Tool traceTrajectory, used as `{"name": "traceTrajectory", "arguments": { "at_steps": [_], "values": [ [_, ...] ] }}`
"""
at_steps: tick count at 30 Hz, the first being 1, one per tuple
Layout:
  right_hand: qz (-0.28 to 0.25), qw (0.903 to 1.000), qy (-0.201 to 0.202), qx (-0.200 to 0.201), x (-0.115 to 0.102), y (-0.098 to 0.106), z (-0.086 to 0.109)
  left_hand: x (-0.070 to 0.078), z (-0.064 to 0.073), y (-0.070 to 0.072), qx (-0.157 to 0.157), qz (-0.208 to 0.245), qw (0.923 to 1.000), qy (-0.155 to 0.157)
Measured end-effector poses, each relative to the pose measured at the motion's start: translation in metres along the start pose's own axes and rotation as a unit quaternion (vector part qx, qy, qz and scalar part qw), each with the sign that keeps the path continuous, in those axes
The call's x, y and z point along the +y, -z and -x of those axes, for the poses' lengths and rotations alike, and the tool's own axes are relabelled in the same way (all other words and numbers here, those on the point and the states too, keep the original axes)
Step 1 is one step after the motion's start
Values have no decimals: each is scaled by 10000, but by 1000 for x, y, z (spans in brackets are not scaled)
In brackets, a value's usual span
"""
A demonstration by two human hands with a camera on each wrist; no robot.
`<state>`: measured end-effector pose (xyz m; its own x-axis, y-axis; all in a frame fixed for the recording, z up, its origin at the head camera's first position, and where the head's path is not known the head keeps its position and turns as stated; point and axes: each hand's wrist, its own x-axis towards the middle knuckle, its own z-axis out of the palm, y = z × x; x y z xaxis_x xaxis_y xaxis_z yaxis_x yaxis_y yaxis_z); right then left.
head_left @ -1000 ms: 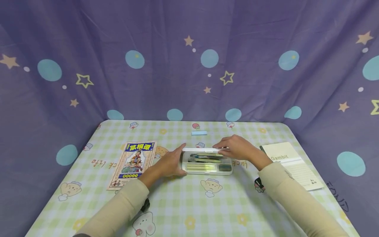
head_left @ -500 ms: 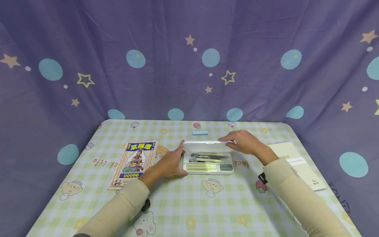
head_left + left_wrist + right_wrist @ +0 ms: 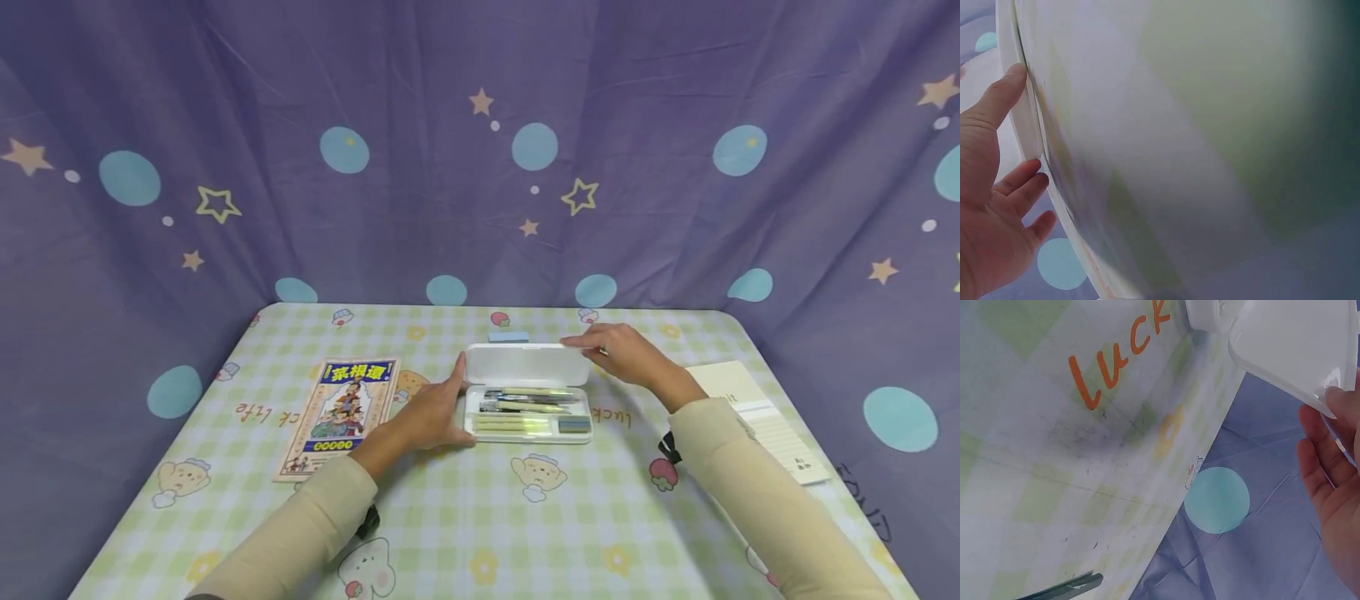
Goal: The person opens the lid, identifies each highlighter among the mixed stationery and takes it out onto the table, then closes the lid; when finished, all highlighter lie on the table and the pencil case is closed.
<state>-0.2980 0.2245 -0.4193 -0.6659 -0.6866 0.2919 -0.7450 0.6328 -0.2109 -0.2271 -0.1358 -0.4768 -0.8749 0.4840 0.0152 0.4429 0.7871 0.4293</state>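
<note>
A white pencil case [image 3: 532, 439] lies with its lid [image 3: 525, 367] raised. Pens [image 3: 528, 407] and a small grey-blue block [image 3: 573, 425] fill the tray. My left hand [image 3: 431, 412] spans the case's left end, thumb by the front corner and index finger up at the lid side. In the left wrist view its thumb and fingertips touch a pale edge, the fingers rather straight. At the lid's upper right corner, my right hand [image 3: 622, 354] pinches the rim between thumb and fingers. The right wrist view shows that lid [image 3: 1297, 344] up close in the right hand [image 3: 1335, 481].
A colourful printed booklet [image 3: 348, 408] lies left of the case. To the right, a pale notebook [image 3: 772, 442] is partly under the right forearm. A light blue bar [image 3: 508, 337] lies behind the lid. A purple curtain [image 3: 420, 233] hangs behind the checked table [image 3: 480, 500].
The right hand has swung the lid up and back from low over the case to nearly upright. The left hand has stayed at the case's left end.
</note>
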Motion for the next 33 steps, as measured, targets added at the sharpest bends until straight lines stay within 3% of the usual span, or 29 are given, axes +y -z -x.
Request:
{"name": "traceTrajectory", "arguments": {
  "at_steps": [14, 20, 33],
  "values": [
    [-31, 9995, -292, 82, 7, -10, -12, 1, -2, 1, 2, -161, 9997, -189],
    [-221, 9989, -408, -25, 5, -10, -14, -1, -2, 0, -150, -134, 9997, -130],
    [-120, 9979, -587, -261, -1, -5, -17, -2, -2, -1, -122, -158, 9998, -44]
  ]
}}
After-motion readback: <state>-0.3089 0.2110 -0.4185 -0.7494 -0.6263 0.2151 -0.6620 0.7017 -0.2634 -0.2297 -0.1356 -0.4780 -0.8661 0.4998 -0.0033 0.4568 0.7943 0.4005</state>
